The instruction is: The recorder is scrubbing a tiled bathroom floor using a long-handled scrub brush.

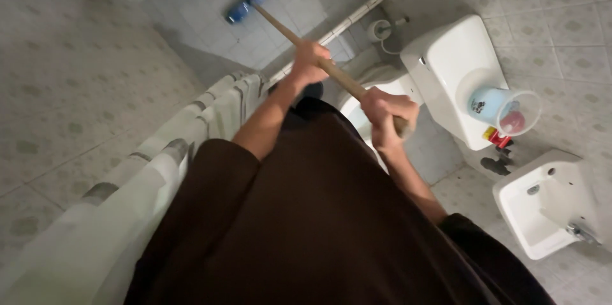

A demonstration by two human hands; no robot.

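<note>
Gripping the broom handle [280, 26], both hands are clenched: the left hand [308, 63] farther along, the right hand [387, 112] near its end. Its blue head [249, 0] rests on the far shower floor [191, 18], left of the toilet [446, 69].

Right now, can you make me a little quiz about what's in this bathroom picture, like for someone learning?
1. True or false: both hands grip the wooden handle.
2. What colour is the mop head on the shower floor?
3. Where does the plastic cup rest? A) in the bidet B) on the toilet tank C) on the floor

Key
1. True: the left hand holds it further down, the right hand near its top end.
2. Blue.
3. B: it lies on the white toilet tank, with the bidet apart from it, lower right in the picture.
</note>
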